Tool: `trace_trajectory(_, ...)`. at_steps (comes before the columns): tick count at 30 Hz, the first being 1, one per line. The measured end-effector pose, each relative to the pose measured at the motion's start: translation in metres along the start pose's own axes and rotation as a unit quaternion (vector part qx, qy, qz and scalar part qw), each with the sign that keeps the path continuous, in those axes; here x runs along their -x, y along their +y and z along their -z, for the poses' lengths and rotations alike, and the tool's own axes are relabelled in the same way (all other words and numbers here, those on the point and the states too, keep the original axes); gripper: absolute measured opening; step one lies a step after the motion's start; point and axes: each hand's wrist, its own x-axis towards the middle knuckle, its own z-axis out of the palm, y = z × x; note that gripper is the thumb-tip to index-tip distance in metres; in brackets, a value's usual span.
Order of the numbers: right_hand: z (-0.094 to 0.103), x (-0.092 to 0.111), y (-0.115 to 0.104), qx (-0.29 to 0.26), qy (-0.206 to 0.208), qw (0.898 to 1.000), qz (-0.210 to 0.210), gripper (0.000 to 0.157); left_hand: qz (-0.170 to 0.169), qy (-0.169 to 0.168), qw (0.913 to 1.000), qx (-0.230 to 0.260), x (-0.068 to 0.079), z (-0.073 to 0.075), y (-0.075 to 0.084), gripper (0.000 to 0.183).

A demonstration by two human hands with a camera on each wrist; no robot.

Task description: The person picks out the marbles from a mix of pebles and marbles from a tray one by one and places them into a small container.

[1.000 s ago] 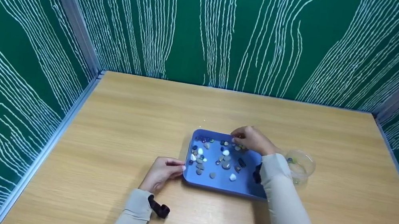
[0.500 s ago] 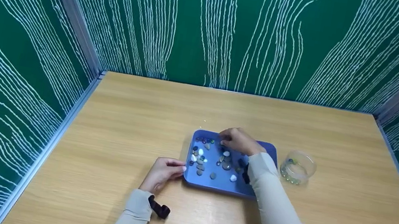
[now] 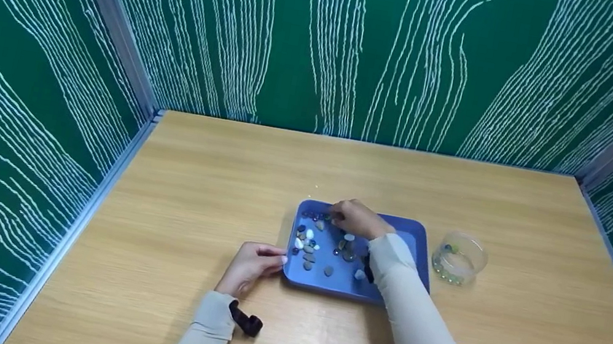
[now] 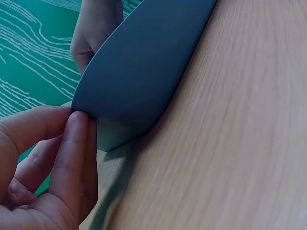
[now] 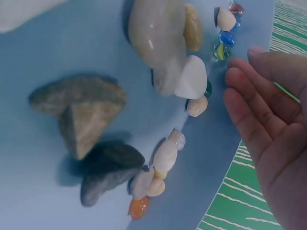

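A blue tray (image 3: 411,233) holds scattered pebbles and glass marbles. My left hand (image 3: 250,265) pinches its left rim between thumb and fingers, as the left wrist view shows on the tray wall (image 4: 139,72). Over the tray's far side is my right hand (image 3: 360,218). In the right wrist view its fingers are loosely bent, with nothing visible between thumb and fingers. Close to those fingertips lie a green-yellow marble (image 5: 222,51) and a blue marble (image 5: 227,38). A white pebble (image 5: 193,76) and a dark stone (image 5: 112,165) lie nearby on the tray.
A clear round plastic container (image 3: 469,261) with several marbles inside stands right of the tray. The wooden table (image 3: 205,180) runs back to a green wall (image 3: 385,54) with white wavy lines. A black strap (image 3: 245,320) hangs from the left sleeve.
My right hand has moved left along the tray's far side, uncovering the clear container and the tray's right end. My left hand has stayed at the left rim.
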Motion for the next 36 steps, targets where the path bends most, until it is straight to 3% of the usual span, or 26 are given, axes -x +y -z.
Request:
trace_trajectory(11, -0.012, -0.001, -0.004, 0.048, 0.017, 0.999, 0.000, 0.030, 0.002, 0.004, 1.0000, -0.006, -0.002, 0.001, -0.003, 0.032)
trace_trajectory(19, -0.011, -0.001, -0.008, 0.020, 0.010, 0.999, -0.030, 0.031, 0.002, 0.004, 0.9999, -0.011, -0.001, 0.002, -0.002, 0.032)
trace_trajectory(29, -0.013, -0.002, -0.005, -0.009, -0.007, 0.999, -0.038, 0.023, 0.003, 0.005, 0.9998, -0.019, 0.000, 0.002, -0.001, 0.032)
trace_trajectory(36, -0.014, -0.001, -0.003, -0.014, 0.002, 1.000, -0.026, 0.021, 0.005, 0.006, 0.9999, -0.012, 0.000, 0.001, 0.000, 0.032)
